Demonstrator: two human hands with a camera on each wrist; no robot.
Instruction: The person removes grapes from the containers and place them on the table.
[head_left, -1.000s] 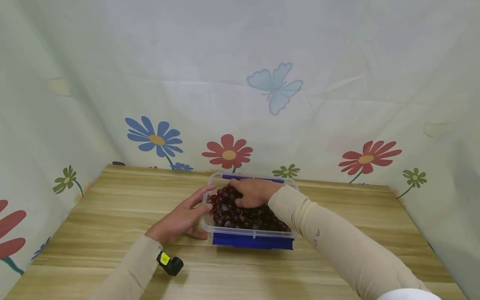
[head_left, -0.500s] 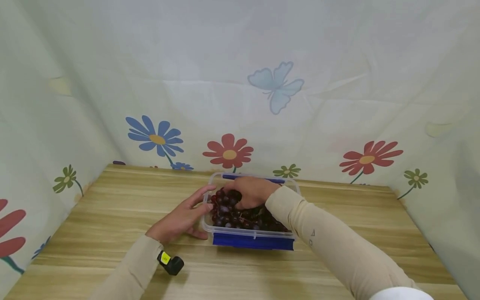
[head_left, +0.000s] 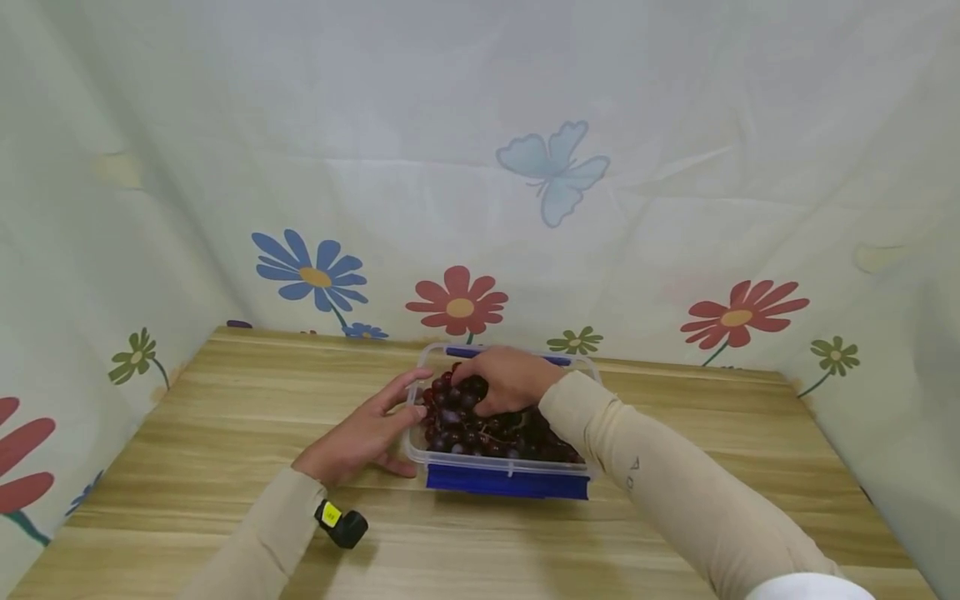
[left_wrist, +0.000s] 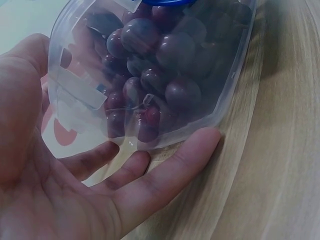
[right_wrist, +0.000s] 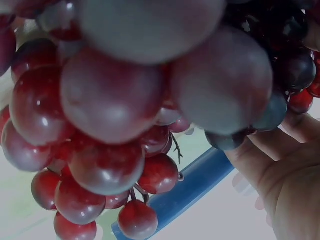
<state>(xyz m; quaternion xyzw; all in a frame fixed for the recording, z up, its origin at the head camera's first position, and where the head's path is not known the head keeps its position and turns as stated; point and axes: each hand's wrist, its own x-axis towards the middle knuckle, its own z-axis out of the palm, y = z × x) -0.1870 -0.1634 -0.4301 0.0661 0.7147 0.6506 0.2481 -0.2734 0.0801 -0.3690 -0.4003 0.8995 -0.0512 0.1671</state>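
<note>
A clear plastic box [head_left: 468,462] stands on the table, filled with dark red and purple grapes [head_left: 450,427]. My right hand [head_left: 513,379] reaches down into it from the right, thumb and fingers bent around part of the bunch. In the right wrist view, fingers [right_wrist: 280,147] lie against dark grapes [right_wrist: 295,70], while redder grapes [right_wrist: 107,167] hang in the foreground. At the box's left end is my left hand [head_left: 363,437], its fingers spread along the side and rim. The left wrist view shows grapes [left_wrist: 137,37] through the clear wall, fingertips right at the bottom edge.
Blue latches [head_left: 507,482] run along the box's front and back sides. The wood-grain table [head_left: 247,417] backs onto a flower-printed curtain [head_left: 645,250]. A black device with a yellow label [head_left: 341,525] is worn on the left wrist.
My right hand has shifted slightly among the grapes, its fingertips reaching a little lower and further left. The left hand and the box have stayed in place.
</note>
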